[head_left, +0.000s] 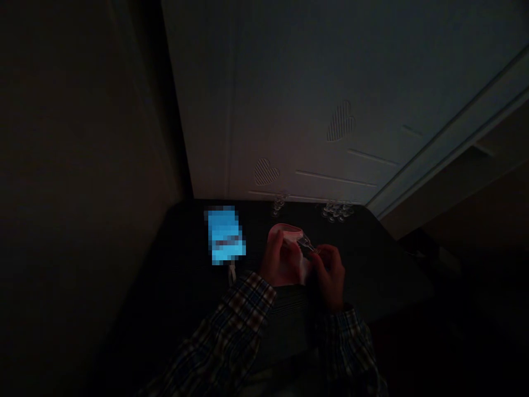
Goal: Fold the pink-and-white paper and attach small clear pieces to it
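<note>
In dim light, my left hand (273, 259) is closed on a pink pouch (289, 270), its thumb near the upper rim. The mouth of the pouch stands partly apart. My right hand (330, 273) pinches one end of a small clear piece (305, 241), which looks like plastic. The other end of that piece lies at the right side of the pouch's mouth. Its exact kind is too dark to make out. Both hands are above a dark tabletop (372, 264). What lies inside the pouch is hidden.
A cluster of similar clear pieces (338, 210) lies at the table's back right, and a few more clear pieces (279, 204) lie at the back middle. A lit, blurred-out screen (225, 234) with a strap (232, 273) is at left. Behind stands a pale panel (281, 99) with heart reliefs.
</note>
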`<state>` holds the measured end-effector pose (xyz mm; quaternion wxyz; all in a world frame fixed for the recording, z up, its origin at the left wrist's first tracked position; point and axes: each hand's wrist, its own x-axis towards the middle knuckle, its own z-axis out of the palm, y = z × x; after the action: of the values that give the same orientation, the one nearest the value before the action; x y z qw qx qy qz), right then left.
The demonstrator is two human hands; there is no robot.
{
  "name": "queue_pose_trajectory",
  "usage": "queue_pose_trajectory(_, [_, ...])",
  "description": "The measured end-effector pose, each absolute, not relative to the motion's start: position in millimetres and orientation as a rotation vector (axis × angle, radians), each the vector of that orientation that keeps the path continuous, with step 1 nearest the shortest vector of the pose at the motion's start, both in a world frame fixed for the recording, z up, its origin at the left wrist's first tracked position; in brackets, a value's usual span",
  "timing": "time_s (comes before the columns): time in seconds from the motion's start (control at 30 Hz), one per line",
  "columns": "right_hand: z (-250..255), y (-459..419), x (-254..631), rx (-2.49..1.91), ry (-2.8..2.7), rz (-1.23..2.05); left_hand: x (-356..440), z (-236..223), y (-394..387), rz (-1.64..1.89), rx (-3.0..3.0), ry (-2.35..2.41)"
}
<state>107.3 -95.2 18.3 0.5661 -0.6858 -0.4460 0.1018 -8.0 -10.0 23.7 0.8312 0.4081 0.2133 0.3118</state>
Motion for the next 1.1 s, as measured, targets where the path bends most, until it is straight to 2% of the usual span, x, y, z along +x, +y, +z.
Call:
queue_pose_trajectory(0.27, [17,-96,109,-1.613,-1.047,0.286,-5,21,0,1.043,1.24,0.601])
queue_pose_trajectory(0.53, [21,-96,104,-1.561,-1.062,0.289,-4,21,-3,0.924,1.179,0.571])
queue_pose_trajectory(0.77, [24,-96,102,-1.503,-1.119,0.308,-5,18,1,1.032,1.331,0.617])
queue_pose_trajectory(1.1, [24,-97,102,-1.601,-1.134,0.375,-5,14,3,1.007,1.345,0.631])
